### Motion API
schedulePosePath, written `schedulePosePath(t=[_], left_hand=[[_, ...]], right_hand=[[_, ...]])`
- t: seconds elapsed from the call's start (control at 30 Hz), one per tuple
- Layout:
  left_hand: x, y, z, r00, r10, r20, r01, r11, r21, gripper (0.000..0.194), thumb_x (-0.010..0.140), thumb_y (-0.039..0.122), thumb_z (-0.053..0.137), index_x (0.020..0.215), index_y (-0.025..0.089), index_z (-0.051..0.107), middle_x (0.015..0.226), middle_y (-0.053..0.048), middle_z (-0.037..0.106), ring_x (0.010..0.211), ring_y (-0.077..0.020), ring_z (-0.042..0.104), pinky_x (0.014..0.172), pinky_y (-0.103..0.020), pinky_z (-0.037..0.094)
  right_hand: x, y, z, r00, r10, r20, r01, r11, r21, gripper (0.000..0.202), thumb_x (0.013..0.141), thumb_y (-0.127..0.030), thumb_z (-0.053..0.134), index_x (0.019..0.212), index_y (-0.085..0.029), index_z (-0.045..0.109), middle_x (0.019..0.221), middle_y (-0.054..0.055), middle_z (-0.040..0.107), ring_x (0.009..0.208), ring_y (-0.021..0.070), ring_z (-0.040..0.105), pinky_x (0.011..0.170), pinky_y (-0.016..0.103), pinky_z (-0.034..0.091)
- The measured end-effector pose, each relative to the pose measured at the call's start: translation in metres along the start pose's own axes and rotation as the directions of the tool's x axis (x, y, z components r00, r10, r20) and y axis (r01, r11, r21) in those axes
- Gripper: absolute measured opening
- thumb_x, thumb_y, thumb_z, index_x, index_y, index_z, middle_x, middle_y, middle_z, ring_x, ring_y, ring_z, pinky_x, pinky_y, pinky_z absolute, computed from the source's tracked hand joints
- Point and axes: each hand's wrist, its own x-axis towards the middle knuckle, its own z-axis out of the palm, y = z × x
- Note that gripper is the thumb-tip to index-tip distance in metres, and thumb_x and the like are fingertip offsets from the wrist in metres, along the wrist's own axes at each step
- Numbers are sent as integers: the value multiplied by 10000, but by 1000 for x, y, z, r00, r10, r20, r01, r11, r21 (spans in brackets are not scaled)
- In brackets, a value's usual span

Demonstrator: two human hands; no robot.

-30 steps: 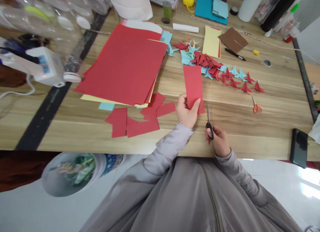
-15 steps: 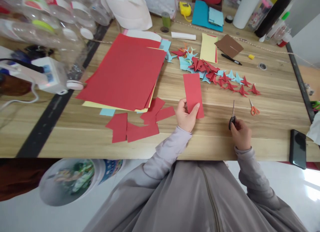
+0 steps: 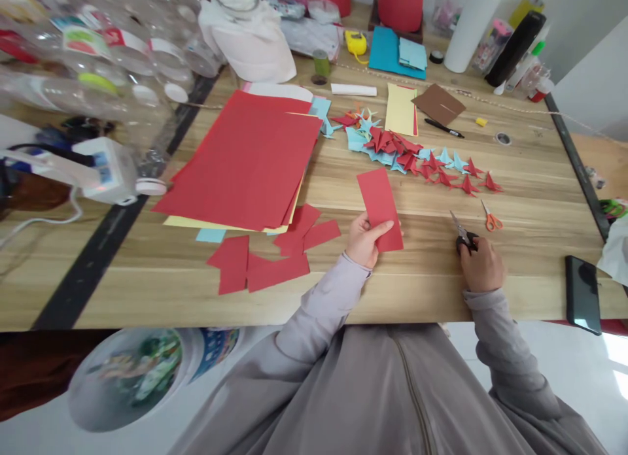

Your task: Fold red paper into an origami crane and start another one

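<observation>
A red paper strip (image 3: 379,203) is pinched in my left hand (image 3: 364,243), thumb on top of its lower part. Farther right, my right hand (image 3: 483,267) is closed on the black handles of a pair of scissors (image 3: 463,233), whose blades point up and left, slightly apart. Small orange scissors (image 3: 492,219) lie just beyond that hand. Folded red paper figures (image 3: 386,141) and light blue ones (image 3: 458,162) spread across the table above both hands. Left of my left hand are red paper offcuts (image 3: 277,272) and a stack of large red sheets (image 3: 245,161).
Plastic bottles (image 3: 122,50) crowd the back left beside a white power box (image 3: 110,170). A phone (image 3: 582,293) lies at the right front edge. Below the table's left front stands a bucket (image 3: 86,403). Brown paper (image 3: 439,104) and a pen (image 3: 444,128) lie farther back.
The scissors in my right hand have tilted to the left and lie lower over the table, their blades now apart. The strip in my left hand has tilted slightly. The camera view has shifted.
</observation>
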Motion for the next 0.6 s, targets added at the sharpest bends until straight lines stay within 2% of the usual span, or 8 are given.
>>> schedulePosePath(t=[0.23, 0.3, 0.37, 0.4, 0.43, 0.5, 0.57, 0.6], left_hand=[[-2, -2, 0, 994, -78, 74, 76, 997, 28, 396, 462, 225, 865, 765, 140, 623, 655, -3, 665, 564, -146, 629, 540, -312, 567], [-2, -3, 0, 991, -81, 102, 76, 996, 51, 405, 483, 243, 862, 791, 141, 619, 668, -4, 668, 548, -142, 624, 528, -305, 559], [-3, -6, -1, 986, -99, 136, 86, 991, 99, 413, 510, 275, 856, 821, 144, 616, 672, -11, 674, 529, -146, 620, 512, -306, 547], [-3, -8, -1, 981, -116, 156, 95, 987, 133, 417, 522, 295, 854, 831, 146, 617, 665, -14, 675, 531, -154, 623, 511, -309, 542], [-4, -10, -1, 975, -135, 178, 104, 980, 169, 424, 520, 313, 857, 830, 147, 620, 653, -13, 673, 541, -163, 628, 514, -308, 539], [-6, -15, -1, 956, -164, 243, 99, 961, 256, 426, 517, 345, 862, 817, 143, 637, 670, -20, 679, 581, -161, 635, 554, -295, 534], [-7, -19, -2, 924, -199, 327, 75, 932, 354, 421, 520, 372, 860, 803, 133, 660, 698, -26, 683, 607, -139, 619, 585, -263, 509], [-8, -21, -3, 906, -219, 363, 61, 915, 400, 411, 531, 389, 853, 787, 128, 666, 696, -25, 677, 604, -126, 601, 585, -248, 488]], right_hand=[[10, 9, -8, 999, 25, 39, -24, 999, -35, 310, 843, -311, 535, 1057, -137, 676, 990, 159, 685, 811, 247, 621, 655, 329, 400], [9, 4, -12, 1000, 13, 26, -14, 999, 34, 282, 845, -309, 537, 1011, -140, 690, 1010, 160, 683, 812, 239, 627, 665, 328, 421], [6, -7, -16, 999, -38, -2, 37, 972, 233, 292, 839, -367, 556, 970, -147, 696, 981, 141, 691, 779, 215, 628, 678, 326, 448], [4, -16, -18, 998, -68, 11, 58, 922, 383, 306, 824, -409, 575, 928, -149, 700, 910, 121, 699, 717, 196, 619, 668, 324, 459], [2, -26, -20, 992, -109, 64, 57, 834, 549, 322, 803, -445, 600, 894, -154, 703, 832, 99, 700, 664, 179, 611, 646, 315, 469], [-3, -48, -21, 959, -192, 206, -63, 566, 822, 345, 749, -478, 664, 894, -167, 705, 813, 79, 710, 678, 178, 630, 632, 304, 491], [-5, -71, -19, 899, -298, 321, -238, 282, 929, 334, 682, -450, 742, 878, -181, 709, 810, 55, 721, 687, 177, 641, 641, 304, 509], [-4, -81, -17, 878, -317, 359, -310, 196, 930, 306, 639, -416, 784, 820, -181, 710, 782, 40, 722, 661, 169, 636, 627, 298, 509]])
